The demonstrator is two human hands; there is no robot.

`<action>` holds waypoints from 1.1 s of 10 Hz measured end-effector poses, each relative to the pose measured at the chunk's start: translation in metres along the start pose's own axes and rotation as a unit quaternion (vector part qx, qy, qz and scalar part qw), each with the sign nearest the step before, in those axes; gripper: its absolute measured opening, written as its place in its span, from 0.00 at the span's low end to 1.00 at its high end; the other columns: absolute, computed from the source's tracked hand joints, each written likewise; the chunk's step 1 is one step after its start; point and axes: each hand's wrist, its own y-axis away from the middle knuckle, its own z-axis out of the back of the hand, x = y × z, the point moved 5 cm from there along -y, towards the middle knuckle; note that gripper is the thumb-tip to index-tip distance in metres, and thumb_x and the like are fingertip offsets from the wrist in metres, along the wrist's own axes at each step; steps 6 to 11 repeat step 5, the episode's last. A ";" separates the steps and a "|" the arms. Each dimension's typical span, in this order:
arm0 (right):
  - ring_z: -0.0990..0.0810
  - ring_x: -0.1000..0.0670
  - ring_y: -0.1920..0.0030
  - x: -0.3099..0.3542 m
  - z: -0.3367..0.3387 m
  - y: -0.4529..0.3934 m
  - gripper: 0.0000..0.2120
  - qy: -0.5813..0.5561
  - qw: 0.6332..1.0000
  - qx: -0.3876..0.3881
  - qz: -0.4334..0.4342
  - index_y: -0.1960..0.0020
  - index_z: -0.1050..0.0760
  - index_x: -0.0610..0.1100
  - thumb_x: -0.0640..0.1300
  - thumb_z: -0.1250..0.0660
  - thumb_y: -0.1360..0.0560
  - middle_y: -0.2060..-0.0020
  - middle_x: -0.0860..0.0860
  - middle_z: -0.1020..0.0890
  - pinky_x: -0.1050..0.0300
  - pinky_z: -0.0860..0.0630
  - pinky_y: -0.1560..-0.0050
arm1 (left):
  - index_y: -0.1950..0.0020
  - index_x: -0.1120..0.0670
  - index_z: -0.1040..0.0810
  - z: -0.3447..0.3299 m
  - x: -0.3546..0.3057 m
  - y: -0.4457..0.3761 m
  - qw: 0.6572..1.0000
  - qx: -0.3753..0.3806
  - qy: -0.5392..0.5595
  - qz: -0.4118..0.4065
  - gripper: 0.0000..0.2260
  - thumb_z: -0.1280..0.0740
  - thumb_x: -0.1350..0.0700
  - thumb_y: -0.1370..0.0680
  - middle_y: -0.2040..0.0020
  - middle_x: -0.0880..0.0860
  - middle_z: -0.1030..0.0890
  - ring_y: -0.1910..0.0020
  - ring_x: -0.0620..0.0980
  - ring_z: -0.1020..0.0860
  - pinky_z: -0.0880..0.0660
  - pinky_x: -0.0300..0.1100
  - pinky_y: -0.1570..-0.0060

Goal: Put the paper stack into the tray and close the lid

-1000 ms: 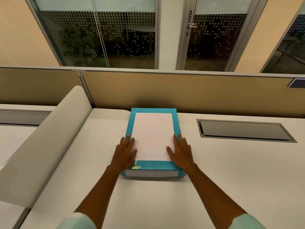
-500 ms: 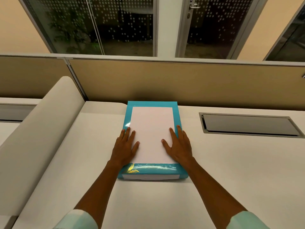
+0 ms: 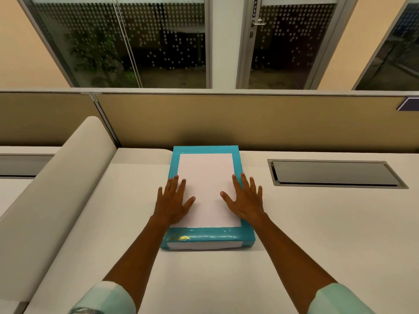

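A paper stack (image 3: pixel 206 184) in a teal wrapper with a white top panel lies flat on the white desk (image 3: pixel 204 279), its long side running away from me. My left hand (image 3: pixel 172 200) rests flat on its left part, fingers spread. My right hand (image 3: pixel 245 199) lies flat on its right part, fingers spread too. Neither hand grips the pack. No tray or lid shows in the head view.
A tan partition wall (image 3: pixel 249 123) stands right behind the pack. A grey recessed cable hatch (image 3: pixel 335 174) sits in the desk to the right. A rounded white divider (image 3: pixel 56 189) runs along the left. Glass windows and a door (image 3: pixel 256 41) lie beyond.
Both hands have slid a little forward and inward on the pack's top, from its edges onto the white panel. The camera's view shifted slightly.
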 end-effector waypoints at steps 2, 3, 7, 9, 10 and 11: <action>0.53 0.41 0.21 -0.006 0.065 0.031 0.48 0.005 0.990 -0.141 -0.002 0.22 0.54 0.52 0.76 0.67 0.35 0.21 0.48 0.52 0.37 0.53 0.26 | 0.21 0.51 0.52 0.057 -0.062 0.020 0.988 -0.134 0.069 -0.045 0.45 0.64 0.26 0.30 0.19 0.54 0.53 0.20 0.56 0.53 0.53 0.58 0.25; 0.51 0.41 0.22 -0.016 0.095 0.047 0.47 0.009 0.983 -0.181 -0.009 0.22 0.51 0.51 0.75 0.67 0.34 0.21 0.47 0.50 0.35 0.49 0.27 | 0.21 0.50 0.50 0.084 -0.089 0.027 0.979 -0.175 0.081 -0.063 0.43 0.62 0.26 0.29 0.19 0.54 0.51 0.21 0.56 0.52 0.52 0.60 0.25; 0.49 0.40 0.22 -0.040 0.145 0.083 0.44 0.006 0.970 -0.241 -0.016 0.22 0.48 0.51 0.74 0.62 0.31 0.21 0.47 0.49 0.35 0.48 0.27 | 0.21 0.49 0.51 0.114 -0.130 0.047 0.969 -0.211 0.077 -0.102 0.40 0.59 0.27 0.27 0.19 0.53 0.51 0.21 0.56 0.53 0.50 0.62 0.25; 0.49 0.40 0.22 -0.040 0.145 0.083 0.44 0.006 0.970 -0.241 -0.016 0.22 0.48 0.51 0.74 0.62 0.31 0.21 0.47 0.49 0.35 0.48 0.27 | 0.21 0.49 0.51 0.114 -0.130 0.047 0.969 -0.211 0.077 -0.102 0.40 0.59 0.27 0.27 0.19 0.53 0.51 0.21 0.56 0.53 0.50 0.62 0.25; 0.49 0.40 0.22 -0.040 0.145 0.083 0.44 0.006 0.970 -0.241 -0.016 0.22 0.48 0.51 0.74 0.62 0.31 0.21 0.47 0.49 0.35 0.48 0.27 | 0.21 0.49 0.51 0.114 -0.130 0.047 0.969 -0.211 0.077 -0.102 0.40 0.59 0.27 0.27 0.19 0.53 0.51 0.21 0.56 0.53 0.50 0.62 0.25; 0.49 0.40 0.22 -0.040 0.145 0.083 0.44 0.006 0.970 -0.241 -0.016 0.22 0.48 0.51 0.74 0.62 0.31 0.21 0.47 0.49 0.35 0.48 0.27 | 0.21 0.49 0.51 0.114 -0.130 0.047 0.969 -0.211 0.077 -0.102 0.40 0.59 0.27 0.27 0.19 0.53 0.51 0.21 0.56 0.53 0.50 0.62 0.25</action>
